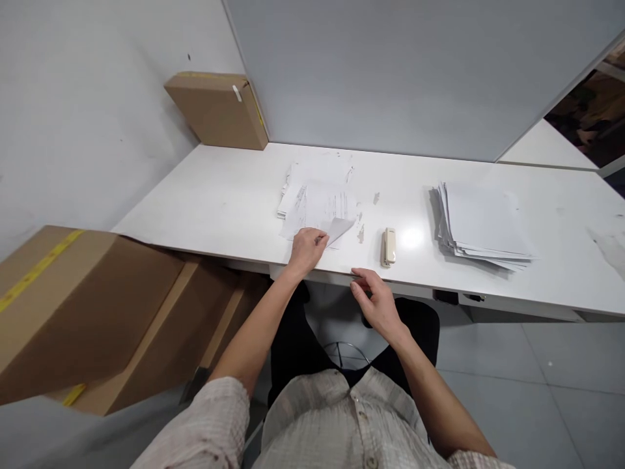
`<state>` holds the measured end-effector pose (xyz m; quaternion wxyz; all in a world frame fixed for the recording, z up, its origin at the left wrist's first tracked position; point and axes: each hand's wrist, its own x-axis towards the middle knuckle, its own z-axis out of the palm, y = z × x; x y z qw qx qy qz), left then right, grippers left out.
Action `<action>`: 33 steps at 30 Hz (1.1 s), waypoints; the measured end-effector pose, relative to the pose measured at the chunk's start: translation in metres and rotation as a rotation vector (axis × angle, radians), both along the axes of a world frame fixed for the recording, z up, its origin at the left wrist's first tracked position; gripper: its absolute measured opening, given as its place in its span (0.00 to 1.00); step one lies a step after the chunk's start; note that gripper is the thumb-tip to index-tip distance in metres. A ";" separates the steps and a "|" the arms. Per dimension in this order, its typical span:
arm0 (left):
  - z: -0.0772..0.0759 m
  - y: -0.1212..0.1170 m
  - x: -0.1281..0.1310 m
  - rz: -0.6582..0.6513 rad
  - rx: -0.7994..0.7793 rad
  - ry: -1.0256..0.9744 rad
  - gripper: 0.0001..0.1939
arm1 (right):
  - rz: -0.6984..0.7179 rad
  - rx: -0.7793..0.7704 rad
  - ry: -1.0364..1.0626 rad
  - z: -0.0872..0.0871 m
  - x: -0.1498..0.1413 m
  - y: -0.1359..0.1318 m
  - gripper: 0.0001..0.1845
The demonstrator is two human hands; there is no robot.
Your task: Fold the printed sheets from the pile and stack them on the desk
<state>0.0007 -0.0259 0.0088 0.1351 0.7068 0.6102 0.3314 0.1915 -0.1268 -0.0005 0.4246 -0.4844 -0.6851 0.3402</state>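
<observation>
My left hand [308, 249] is closed at the near edge of a printed sheet of paper [319, 205], pinching it, with one corner curled up beside the fingers. Under and behind that sheet lies an uneven stack of papers [305, 174]. My right hand [377, 301] hovers just in front of the table edge, its thumb and fingers apart and nothing between them. Nearest to it on the tabletop is a cream stapler [389, 247], lying lengthwise away from me. Further right sits a thicker, loosely squared pile of white paper [483, 218].
The white table [234, 195] runs up to a grey panel [390, 78]. A cardboard box [219, 111] stands at its back left corner. Larger cardboard boxes [97, 306] with yellow tape crowd my left side. Dark marks or scraps spot the tabletop beside the papers.
</observation>
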 end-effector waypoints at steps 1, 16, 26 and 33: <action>0.001 0.000 0.001 0.032 -0.036 -0.092 0.07 | -0.001 -0.011 0.005 -0.001 0.000 0.000 0.14; 0.028 -0.056 -0.007 -0.056 0.368 -0.296 0.04 | 0.068 -0.588 0.681 0.004 0.003 -0.005 0.26; 0.024 -0.099 -0.013 -0.545 0.129 -0.015 0.09 | -0.120 -0.894 0.918 -0.015 0.000 -0.020 0.18; -0.004 -0.050 -0.012 -0.308 0.107 0.427 0.29 | -0.210 -0.993 0.863 -0.032 0.019 -0.070 0.17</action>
